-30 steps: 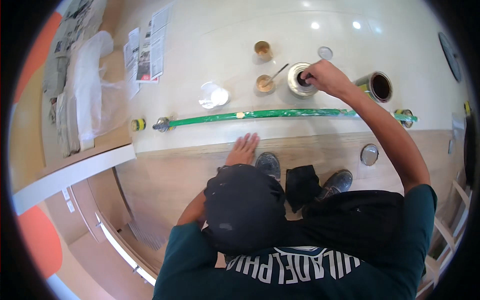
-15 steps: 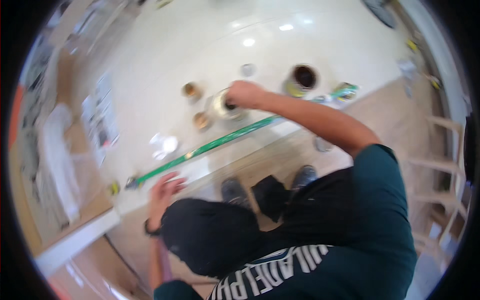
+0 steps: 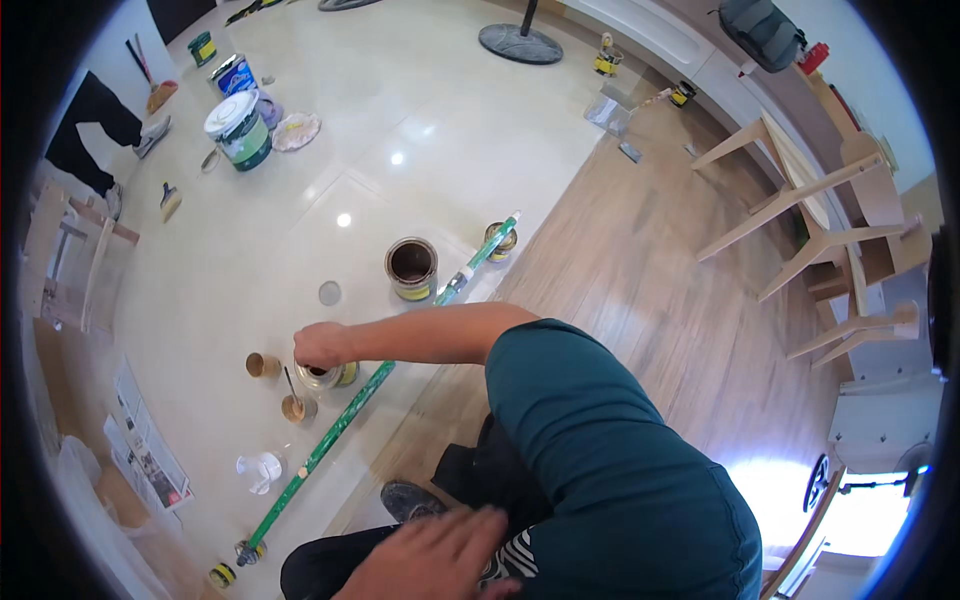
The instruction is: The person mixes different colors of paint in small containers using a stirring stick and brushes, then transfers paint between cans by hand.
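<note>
My right hand (image 3: 320,345), fingers closed, is at the top of an open metal can (image 3: 346,374); what it pinches is hidden. My left hand (image 3: 445,545) is low in the view, slightly blurred, fingers stretched out near my body, holding nothing visible. Beside the can are a tan cup (image 3: 260,365) and a second cup (image 3: 295,408) with a thin stick in it. A larger open can (image 3: 410,264) of dark liquid sits beyond my forearm. A green pole (image 3: 330,440) lies across small cans, running under that arm. A clear plastic container (image 3: 258,470) lies left of it.
Newspapers (image 3: 150,440) and plastic sheeting lie at left. Paint buckets (image 3: 240,150), a wide brush (image 3: 170,205) and another person's legs (image 3: 100,140) are at upper left. Wooden chairs (image 3: 780,200) stand at right along a counter. A round metal stand base (image 3: 520,45) is at the back.
My view has swung rightward, bringing the chairs, buckets and other person's legs into sight. My left hand has lifted from the floor's edge toward my body. My right hand stays at the can.
</note>
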A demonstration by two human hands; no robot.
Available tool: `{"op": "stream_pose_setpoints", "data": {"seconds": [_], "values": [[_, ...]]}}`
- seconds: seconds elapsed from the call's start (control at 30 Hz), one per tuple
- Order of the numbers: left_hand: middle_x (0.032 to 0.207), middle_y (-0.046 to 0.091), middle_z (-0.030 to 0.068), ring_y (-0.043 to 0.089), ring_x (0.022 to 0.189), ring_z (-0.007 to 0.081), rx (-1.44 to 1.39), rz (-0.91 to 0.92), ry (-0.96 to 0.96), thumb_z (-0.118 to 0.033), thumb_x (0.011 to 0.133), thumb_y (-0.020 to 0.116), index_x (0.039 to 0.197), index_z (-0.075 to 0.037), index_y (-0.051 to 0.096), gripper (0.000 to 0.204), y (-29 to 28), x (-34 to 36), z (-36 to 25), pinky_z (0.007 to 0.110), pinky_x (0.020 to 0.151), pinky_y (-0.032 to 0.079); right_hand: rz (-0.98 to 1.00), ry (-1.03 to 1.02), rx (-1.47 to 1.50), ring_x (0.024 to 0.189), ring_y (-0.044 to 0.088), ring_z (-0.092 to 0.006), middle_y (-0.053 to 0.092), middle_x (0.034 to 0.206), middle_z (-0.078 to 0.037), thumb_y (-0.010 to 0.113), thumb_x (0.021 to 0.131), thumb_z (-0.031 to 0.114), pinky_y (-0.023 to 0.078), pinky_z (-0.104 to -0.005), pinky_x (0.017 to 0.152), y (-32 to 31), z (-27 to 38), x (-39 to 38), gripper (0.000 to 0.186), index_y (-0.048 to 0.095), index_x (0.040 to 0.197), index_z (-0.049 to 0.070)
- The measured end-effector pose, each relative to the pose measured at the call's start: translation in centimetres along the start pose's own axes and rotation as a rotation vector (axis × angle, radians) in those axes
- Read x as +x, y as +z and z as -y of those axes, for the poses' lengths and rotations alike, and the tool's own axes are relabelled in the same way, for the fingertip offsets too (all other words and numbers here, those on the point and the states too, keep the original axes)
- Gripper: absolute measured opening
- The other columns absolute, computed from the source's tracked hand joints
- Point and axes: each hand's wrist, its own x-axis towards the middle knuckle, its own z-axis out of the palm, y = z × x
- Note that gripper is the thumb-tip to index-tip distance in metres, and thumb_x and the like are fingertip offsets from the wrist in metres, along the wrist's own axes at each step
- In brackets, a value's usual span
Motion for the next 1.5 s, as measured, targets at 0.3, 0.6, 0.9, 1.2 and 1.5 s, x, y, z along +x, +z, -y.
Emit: {"op": "stream_pose_setpoints", "data": {"seconds": [0.3,0.6,0.9,1.2,1.5], "values": [[0.115,0.068,0.0279,0.065,0.106,0.0430,0.184,0.073,-0.399,-0.036,0.097,0.067,0.139,0.008,0.048,0.063,0.4,1.3,5.2,0.048,0.093,0.051,0.042,-0.033,0.014,0.083,0.072,-0.0396,0.073,0.083,-0.018,0.072,0.070,0.013,0.058,-0.0501,0.071,-0.6,-0.7,-1.0,0.015,0.078,0.083,0.010],[0.110,0.068,0.0284,0.065,0.105,0.0445,0.155,0.037,-0.373,-0.037,0.097,0.069,0.139,0.007,0.048,0.065,-1.1,1.9,5.8,0.049,0.090,0.052,0.084,-0.048,-0.034,0.084,0.073,-0.0384,0.074,0.082,-0.018,0.072,0.073,0.014,0.059,-0.0506,0.072,-0.3,-0.3,-0.2,0.013,0.080,0.082,0.011],[0.111,0.068,0.0279,0.065,0.105,0.0452,0.135,0.038,-0.360,-0.039,0.098,0.068,0.140,0.006,0.048,0.065,-1.7,1.4,5.9,0.049,0.089,0.052,0.106,-0.090,-0.084,0.081,0.073,-0.0389,0.074,0.083,-0.019,0.073,0.072,0.014,0.060,-0.0500,0.072,-1.1,0.6,0.6,0.014,0.080,0.084,0.008],[0.112,0.067,0.0280,0.065,0.106,0.0449,0.094,0.057,-0.311,-0.042,0.098,0.067,0.142,0.006,0.047,0.068,-1.8,2.0,5.5,0.049,0.090,0.052,0.117,-0.076,-0.158,0.082,0.073,-0.0401,0.074,0.082,-0.019,0.071,0.074,0.015,0.059,-0.0507,0.070,-0.2,-0.2,-0.5,0.013,0.078,0.082,0.009],[0.121,0.064,0.0333,0.061,0.112,0.0505,0.025,-0.019,-0.304,-0.036,0.100,0.066,0.147,0.002,0.043,0.064,-1.0,0.8,5.6,0.050,0.096,0.050,0.079,-0.132,-0.058,0.084,0.073,-0.0392,0.073,0.082,-0.018,0.070,0.077,0.016,0.059,-0.0496,0.071,-0.9,0.0,-0.3,0.012,0.078,0.083,0.009]]}}
